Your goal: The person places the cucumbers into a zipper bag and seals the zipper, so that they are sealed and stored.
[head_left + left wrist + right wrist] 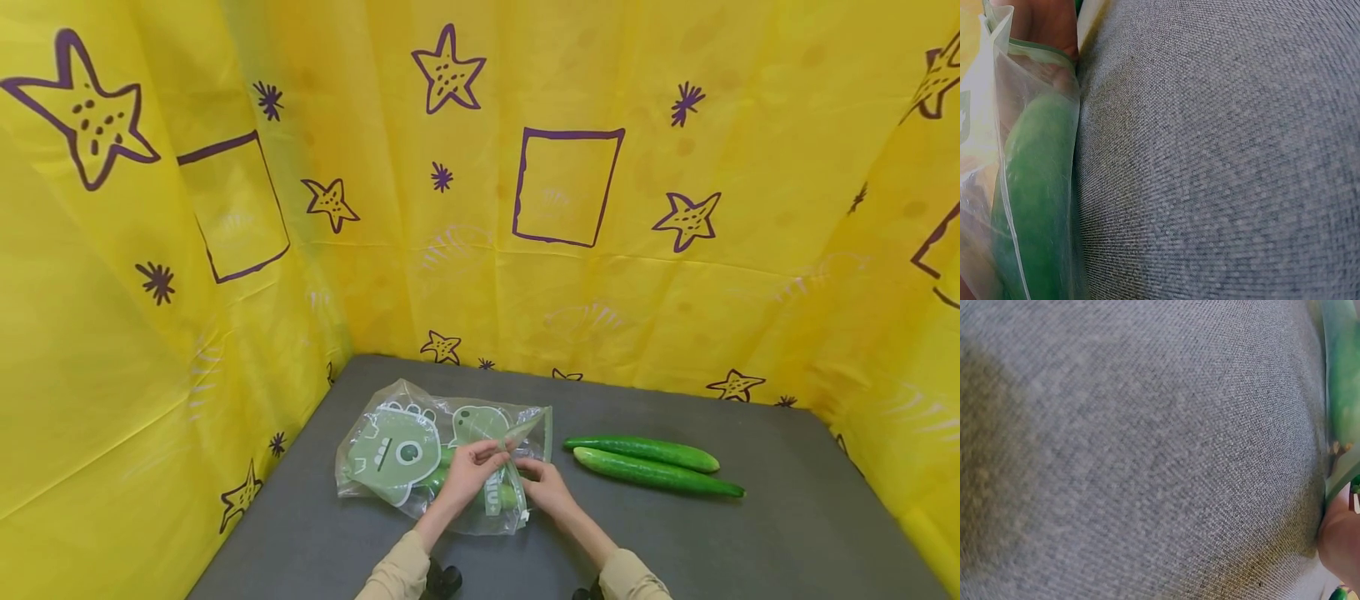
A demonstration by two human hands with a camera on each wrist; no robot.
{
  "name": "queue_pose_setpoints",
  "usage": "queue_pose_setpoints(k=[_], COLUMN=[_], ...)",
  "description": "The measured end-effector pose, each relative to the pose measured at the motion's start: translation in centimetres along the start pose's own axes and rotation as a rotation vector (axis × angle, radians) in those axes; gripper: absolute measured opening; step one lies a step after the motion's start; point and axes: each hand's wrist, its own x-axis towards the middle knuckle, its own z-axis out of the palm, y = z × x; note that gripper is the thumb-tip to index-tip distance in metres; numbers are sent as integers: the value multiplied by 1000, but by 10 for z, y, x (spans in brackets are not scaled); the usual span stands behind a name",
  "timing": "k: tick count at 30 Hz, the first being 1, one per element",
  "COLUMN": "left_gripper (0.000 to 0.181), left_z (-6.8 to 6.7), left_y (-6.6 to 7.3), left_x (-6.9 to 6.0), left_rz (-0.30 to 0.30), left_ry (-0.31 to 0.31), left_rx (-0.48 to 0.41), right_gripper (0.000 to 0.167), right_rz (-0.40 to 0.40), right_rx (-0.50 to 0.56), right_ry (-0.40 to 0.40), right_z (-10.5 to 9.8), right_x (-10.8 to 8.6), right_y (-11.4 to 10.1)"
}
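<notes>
A clear zip bag (468, 521) with green cartoon prints lies on the grey table, its opening towards the right. Green cucumbers are inside; one cucumber (1035, 187) shows through the plastic in the left wrist view. The left hand (468, 471) pinches the upper edge of the bag's mouth between thumb and fingers. At the mouth's right side, the right hand (547, 487) grips the bag's edge, its fingertips partly hidden by plastic. In the right wrist view, part of the right hand (1341, 544) touches the bag's green edge.
Two cucumbers, one farther back (637, 450) and one nearer (660, 474), lie side by side on the grey table (750, 550) right of the bag. A yellow curtain (570, 292) with purple stars and squares stands behind and along the sides.
</notes>
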Motion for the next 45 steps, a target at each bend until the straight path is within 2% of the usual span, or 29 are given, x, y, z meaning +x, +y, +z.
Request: queue_pose_setpoints(k=[3, 7, 11, 19, 27, 34, 38, 45], left_gripper=[28, 28, 27, 27, 25, 25, 26, 26], left_z=[0, 1, 3, 3, 3, 1, 0, -1], left_y=[-10, -12, 0, -3, -1, 1, 1, 1], left_x=[3, 4, 1, 0, -3, -4, -3, -3], left_rz=[7, 25, 20, 21, -7, 10, 7, -17], left_ry=[7, 3, 0, -3, 19, 13, 13, 22], left_rx=[-3, -10, 8, 10, 11, 27, 28, 31], right_gripper=[25, 27, 27, 29, 33, 34, 35, 36], right_rz=[1, -13, -29, -53, -19, 14, 43, 61], right_rx=[12, 30, 13, 2, 88, 142, 148, 98], right_ry=[-9, -8, -1, 14, 18, 49, 65, 44], right_z=[-1, 1, -1, -4, -12, -28, -37, -53], right_x=[3, 14, 13, 8, 2, -6, -9, -16], right_y=[7, 34, 36, 36, 39, 45, 47, 47])
